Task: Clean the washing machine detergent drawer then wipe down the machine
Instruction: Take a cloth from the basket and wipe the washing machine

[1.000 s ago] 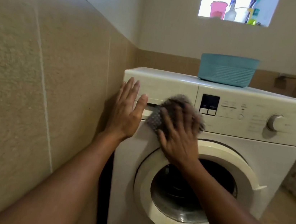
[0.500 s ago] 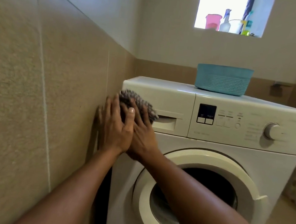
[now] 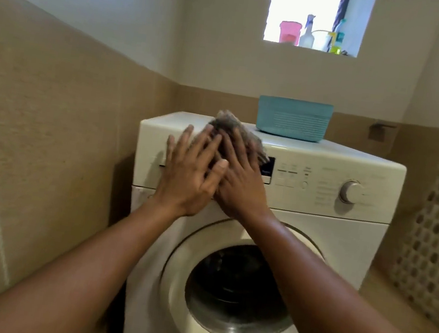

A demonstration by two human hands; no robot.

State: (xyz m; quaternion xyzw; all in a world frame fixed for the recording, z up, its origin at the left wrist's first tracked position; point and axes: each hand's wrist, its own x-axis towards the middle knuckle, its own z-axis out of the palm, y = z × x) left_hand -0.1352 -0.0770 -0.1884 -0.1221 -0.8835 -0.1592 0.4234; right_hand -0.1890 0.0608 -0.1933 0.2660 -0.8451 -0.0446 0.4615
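Compared to half a second back, the cloth [image 3: 231,131] is off the top-left corner of the front by the tiled wall [image 3: 48,143] and up on the top front edge of the washing machine [image 3: 315,235], closer to the middle, right next to the display [image 3: 266,169]. It's a grey, nubbly thing, draped over that edge so part lies on the top and part hangs down the panel. Right hand [image 3: 242,189] is flat on it with fingers spread, pressing rather than gripping. Left hand [image 3: 187,179] overlaps the right with its thumb across it, fingers also straight, tips at the cloth's left side; it's blurry, so I can't tell how much of the cloth it's actually on. Detergent drawer [image 3: 151,154] looks pushed in, mostly hidden under both hands. What matters for the next swipe, I reckon: the unwiped top runs off to the right along that edge, so the right hand is the nearer one, and the teal basket [image 3: 292,120] sits at the back of the top, just behind and right of the cloth, so it may get in the way. Dial [image 3: 350,191] is well off to the right. Panel lettering is too smeared to read, and I can't spot a brand.
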